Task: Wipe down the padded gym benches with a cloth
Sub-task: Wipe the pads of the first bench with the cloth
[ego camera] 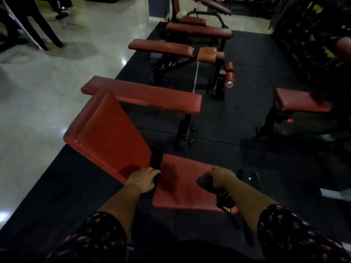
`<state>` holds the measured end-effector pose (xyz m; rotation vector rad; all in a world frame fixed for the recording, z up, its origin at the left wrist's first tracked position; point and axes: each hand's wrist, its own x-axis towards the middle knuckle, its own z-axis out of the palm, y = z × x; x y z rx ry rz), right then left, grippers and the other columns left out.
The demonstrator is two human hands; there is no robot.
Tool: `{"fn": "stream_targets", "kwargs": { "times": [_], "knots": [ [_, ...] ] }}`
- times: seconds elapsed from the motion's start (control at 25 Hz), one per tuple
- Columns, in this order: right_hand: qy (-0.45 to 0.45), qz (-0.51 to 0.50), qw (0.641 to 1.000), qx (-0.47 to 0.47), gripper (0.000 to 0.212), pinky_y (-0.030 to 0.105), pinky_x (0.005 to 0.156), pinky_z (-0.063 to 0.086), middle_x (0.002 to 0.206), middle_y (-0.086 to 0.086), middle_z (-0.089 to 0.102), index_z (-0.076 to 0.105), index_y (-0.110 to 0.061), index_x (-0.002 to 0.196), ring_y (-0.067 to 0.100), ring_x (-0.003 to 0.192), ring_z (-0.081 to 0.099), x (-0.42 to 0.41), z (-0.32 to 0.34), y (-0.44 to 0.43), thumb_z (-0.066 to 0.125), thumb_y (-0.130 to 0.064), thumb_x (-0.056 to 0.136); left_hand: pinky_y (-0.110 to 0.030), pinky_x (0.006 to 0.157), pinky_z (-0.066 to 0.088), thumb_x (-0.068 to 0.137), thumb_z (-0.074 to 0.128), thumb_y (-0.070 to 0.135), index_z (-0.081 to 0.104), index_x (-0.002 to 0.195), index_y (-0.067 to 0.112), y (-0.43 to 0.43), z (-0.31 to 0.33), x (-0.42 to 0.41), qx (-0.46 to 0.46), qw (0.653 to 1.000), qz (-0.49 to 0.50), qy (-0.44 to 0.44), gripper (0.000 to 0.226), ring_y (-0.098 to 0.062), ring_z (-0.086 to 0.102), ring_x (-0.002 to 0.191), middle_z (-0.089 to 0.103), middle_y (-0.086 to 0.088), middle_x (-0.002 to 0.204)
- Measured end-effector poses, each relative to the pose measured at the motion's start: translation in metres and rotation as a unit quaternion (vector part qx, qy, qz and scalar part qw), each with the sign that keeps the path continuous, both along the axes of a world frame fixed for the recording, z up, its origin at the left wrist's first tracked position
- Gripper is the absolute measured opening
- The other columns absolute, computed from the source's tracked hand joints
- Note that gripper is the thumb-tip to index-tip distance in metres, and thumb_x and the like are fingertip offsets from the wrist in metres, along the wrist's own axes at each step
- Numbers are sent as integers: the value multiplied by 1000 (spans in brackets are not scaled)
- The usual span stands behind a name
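Looking down on red seat (182,185), light dim, some blur. Gripping seat's left edge w/ L hand (141,180): fingers curled down into dark gap betw. seat and backrest (114,137), tips hidden in there, thumb not seen. Pinching dark cloth (206,182) w/ R hand (221,178) at seat's right edge: fingers closed round bunched fabric, wad pressed onto pad approx. halfway along that edge. Cloth touching seat, nowhere else. Faint creases and a darker patch near seat's middle. Left of seat: backrest, also red, tilted up, lower end just beside seat w/ narrow gap betw. them. At seat's near right corner, under R wrist: black strap (226,203) w/ yellow bit, hanging past pad edge; can't tell what it belongs to. Beyond seat: flat bench (144,93), red, lying crosswise, near end partly behind backrest's top. Further beyond seat: 2nd bench (161,46), then 3rd bench (199,31), both red on black frames, plus red rollers (229,73) to right of 2nd. Well right of seat and further off: side pad (302,100), red, on black frame. Beneath seat and every bench: black mat (247,120). Left of seat, past mat's edge: glossy pale tile (47,82). Nearer than seat: floral sleeves (98,238) on both forearms.
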<state>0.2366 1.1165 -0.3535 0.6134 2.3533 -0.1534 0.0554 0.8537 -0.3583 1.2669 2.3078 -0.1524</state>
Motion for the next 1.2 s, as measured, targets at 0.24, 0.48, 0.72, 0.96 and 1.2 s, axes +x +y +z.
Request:
{"fn": "stream_targets", "kwargs": {
  "times": [0.24, 0.48, 0.72, 0.96, 1.2],
  "knots": [
    [46, -11, 992, -116, 53, 46, 95, 49, 130, 7, 42, 49, -32, 136, 35, 116, 54, 57, -34, 10, 61, -30, 85, -39, 98, 42, 94, 51, 27, 28, 153, 33, 40, -19, 88, 1, 997, 65, -40, 63, -25, 42, 131, 42, 0, 146],
    [39, 35, 989, -135, 53, 43, 91, 50, 133, 4, 39, 47, -36, 136, 35, 114, 54, 74, -51, -3, 62, -31, 86, -42, 98, 43, 95, 49, 27, 31, 152, 32, 23, -32, 126, -24, 990, 127, -48, 60, -25, 45, 129, 42, 0, 146],
    [18, 71, 989, -131, 61, 44, 86, 48, 150, 4, 25, 37, -32, 145, 39, 120, 44, 63, -58, -36, 54, -14, 89, -41, 99, 43, 95, 50, 25, 29, 152, 32, 4, -44, 105, -27, 986, 154, -59, 61, -25, 43, 131, 41, -1, 147],
    [13, -2, 992, -126, 70, 46, 91, 50, 158, 0, 12, 18, -53, 147, 37, 120, 42, 40, -74, -80, 50, -19, 94, -40, 98, 42, 97, 48, 32, 35, 151, 26, -6, -67, 52, 2, 994, 80, -68, 56, -29, 47, 125, 47, -5, 142],
    [10, -117, 986, -122, 72, 46, 94, 48, 158, -3, 10, 29, -58, 141, 36, 130, 34, 20, -92, -137, 46, -9, 93, -42, 120, 13, 95, 41, 31, 27, 155, 22, -34, -86, -10, 24, 999, 15, -31, 62, -26, 42, 133, 47, -4, 145]
  ]
}}
